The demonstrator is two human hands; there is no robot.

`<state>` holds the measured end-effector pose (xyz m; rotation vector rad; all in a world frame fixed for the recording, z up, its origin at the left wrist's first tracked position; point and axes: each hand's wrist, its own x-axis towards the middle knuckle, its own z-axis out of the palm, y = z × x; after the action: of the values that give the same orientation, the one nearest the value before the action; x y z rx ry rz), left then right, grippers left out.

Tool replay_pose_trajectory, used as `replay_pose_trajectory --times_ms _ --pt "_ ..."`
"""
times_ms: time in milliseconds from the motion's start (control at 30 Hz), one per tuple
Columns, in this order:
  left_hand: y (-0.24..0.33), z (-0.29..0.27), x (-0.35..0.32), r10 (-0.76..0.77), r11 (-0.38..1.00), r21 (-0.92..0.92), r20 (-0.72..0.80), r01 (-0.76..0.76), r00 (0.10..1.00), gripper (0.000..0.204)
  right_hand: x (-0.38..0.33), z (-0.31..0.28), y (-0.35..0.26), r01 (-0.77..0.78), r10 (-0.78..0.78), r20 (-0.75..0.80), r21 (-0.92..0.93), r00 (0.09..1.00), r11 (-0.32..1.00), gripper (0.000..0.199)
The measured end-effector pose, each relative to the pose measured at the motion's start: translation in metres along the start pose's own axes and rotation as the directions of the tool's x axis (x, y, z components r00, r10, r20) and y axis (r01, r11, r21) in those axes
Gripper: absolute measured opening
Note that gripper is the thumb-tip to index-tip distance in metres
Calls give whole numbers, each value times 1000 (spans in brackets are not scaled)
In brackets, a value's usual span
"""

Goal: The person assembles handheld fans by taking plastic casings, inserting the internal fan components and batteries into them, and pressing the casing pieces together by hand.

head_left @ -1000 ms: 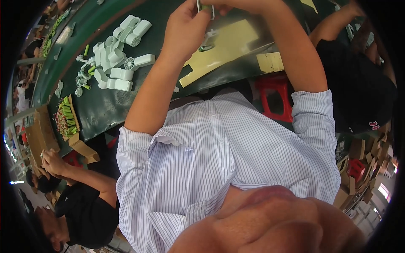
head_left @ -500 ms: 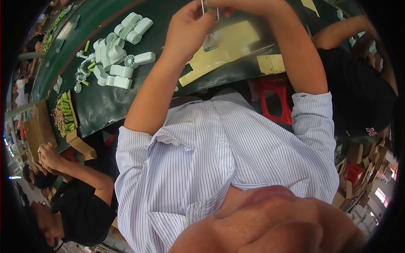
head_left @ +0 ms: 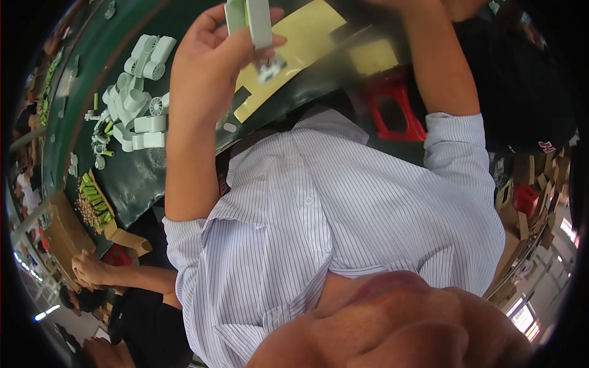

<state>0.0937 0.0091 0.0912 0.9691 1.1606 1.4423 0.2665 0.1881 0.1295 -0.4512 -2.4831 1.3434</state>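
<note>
My left hand (head_left: 208,73) is raised over the table and closed around a pale green plastic casing (head_left: 261,27). The casing is long and hollow, with a brighter green part inside, and is cut off by the upper edge. A small white piece (head_left: 269,70) shows just below it, blurred; I cannot tell whether it hangs or lies. My right forearm (head_left: 445,67) reaches up to the top edge, where the hand is almost wholly out of the picture and its fingers are hidden. To the left lies a pile of similar pale green casings (head_left: 135,101), some with round vented ends.
Yellow sheets (head_left: 294,46) lie on the dark green table (head_left: 132,190). Small parts with green cylinders (head_left: 101,144) sit left of the pile, near a cardboard tray of green cylinders (head_left: 92,199). A red stool (head_left: 392,110) stands below the table edge. Co-workers sit on both sides.
My hands have come apart. The left has moved left and nearer with the casing, while the right has gone up and right, almost out of the picture. The whole view has shifted somewhat.
</note>
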Motion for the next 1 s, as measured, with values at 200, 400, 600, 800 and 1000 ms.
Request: replay_pose_trajectory --times_ms 200,400,600,800,1000 --pt "-30 0 -26 -261 924 -229 210 306 942 40 -68 33 65 89 -10 160 -494 987 865 35" --pt "-97 6 -11 -349 916 -201 30 348 937 38 -63 31 100 215 -76 263 -551 962 806 33" --pt "-115 9 5 -269 963 5 -97 271 958 44 -73 41 129 148 -73 156 -544 985 826 19" --pt "-114 6 14 -221 965 109 -154 239 963 44 -77 42 158 -262 292 -278 140 915 955 24" --pt "-102 -1 17 -103 990 74 -224 122 969 44 -53 36 123 -310 381 -83 439 921 844 33"
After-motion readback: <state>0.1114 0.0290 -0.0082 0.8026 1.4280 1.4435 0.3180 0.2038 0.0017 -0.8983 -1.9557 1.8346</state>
